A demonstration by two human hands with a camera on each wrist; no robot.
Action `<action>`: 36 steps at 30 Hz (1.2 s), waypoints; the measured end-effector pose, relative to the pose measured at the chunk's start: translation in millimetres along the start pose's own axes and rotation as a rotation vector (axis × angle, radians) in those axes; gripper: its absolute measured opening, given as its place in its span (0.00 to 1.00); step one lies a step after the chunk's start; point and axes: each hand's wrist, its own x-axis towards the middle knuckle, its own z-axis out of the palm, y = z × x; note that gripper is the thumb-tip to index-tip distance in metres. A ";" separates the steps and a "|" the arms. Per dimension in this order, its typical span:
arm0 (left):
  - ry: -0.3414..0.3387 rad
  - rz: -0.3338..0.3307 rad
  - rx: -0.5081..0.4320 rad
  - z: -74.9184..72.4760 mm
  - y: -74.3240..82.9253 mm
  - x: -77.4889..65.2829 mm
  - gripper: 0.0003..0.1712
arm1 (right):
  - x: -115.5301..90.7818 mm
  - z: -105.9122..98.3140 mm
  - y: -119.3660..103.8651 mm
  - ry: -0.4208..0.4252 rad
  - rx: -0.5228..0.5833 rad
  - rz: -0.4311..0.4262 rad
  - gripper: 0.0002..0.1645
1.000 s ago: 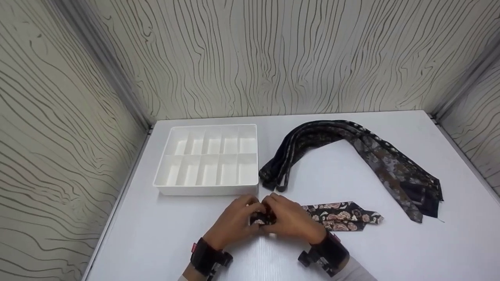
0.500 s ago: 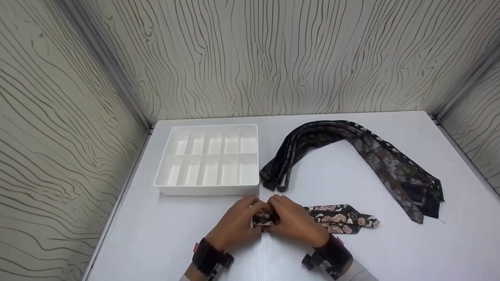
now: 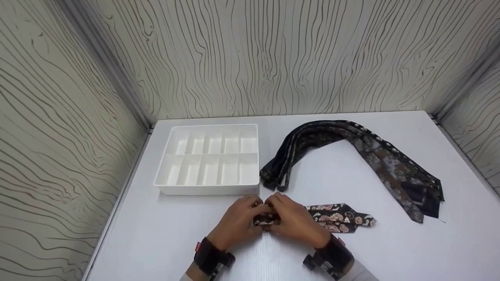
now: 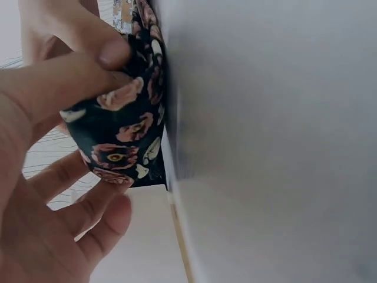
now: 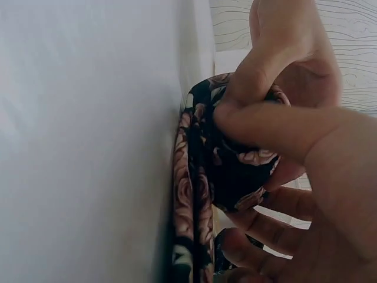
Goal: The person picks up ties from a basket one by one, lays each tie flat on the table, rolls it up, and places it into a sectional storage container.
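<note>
A dark necktie with pink roses (image 3: 338,218) lies on the table, its pointed end toward the right and its other part rolled up between the two hands. The left hand (image 3: 237,221) grips the roll from the left, thumb and fingers around it; the left wrist view shows the rolled necktie (image 4: 121,138) standing on edge on the table. From the right, the right hand (image 3: 295,222) holds the same roll. In the right wrist view its thumb presses the rolled necktie (image 5: 235,174), with flat layers trailing away along the table. The inside of the roll is mostly hidden by fingers.
A white divided tray (image 3: 209,190) with several compartments stands behind the left hand. Several dark patterned neckties (image 3: 375,152) lie in a curved bundle at the back right. Wood-grain panels (image 3: 265,58) enclose the white table (image 3: 156,234) at the back and sides.
The rose necktie's pointed end has drawn a little to the left as the hands roll it. Both hands stay in nearly the same place, fingers shifting slightly. Tray and other neckties are unmoved.
</note>
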 end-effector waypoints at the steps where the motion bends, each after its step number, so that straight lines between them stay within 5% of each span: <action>1: 0.002 -0.003 -0.001 -0.5 0.7 0.3 0.26 | -0.1 0.1 0.6 -0.007 0.001 0.000 0.33; 7: -0.004 -0.029 -0.023 -2.2 3.7 1.8 0.23 | -0.9 -0.1 4.9 -0.062 0.040 0.026 0.32; 16: 0.036 0.016 0.004 -1.9 4.5 4.6 0.19 | -0.4 -2.5 12.7 -0.113 0.177 0.050 0.35; 24: 0.002 -0.028 0.011 -3.3 5.9 6.4 0.27 | 2.6 -4.3 9.7 -0.074 0.096 0.052 0.32; 36: -0.010 -0.011 0.003 0.2 6.9 6.0 0.26 | -0.8 -5.5 8.0 -0.053 0.061 0.033 0.34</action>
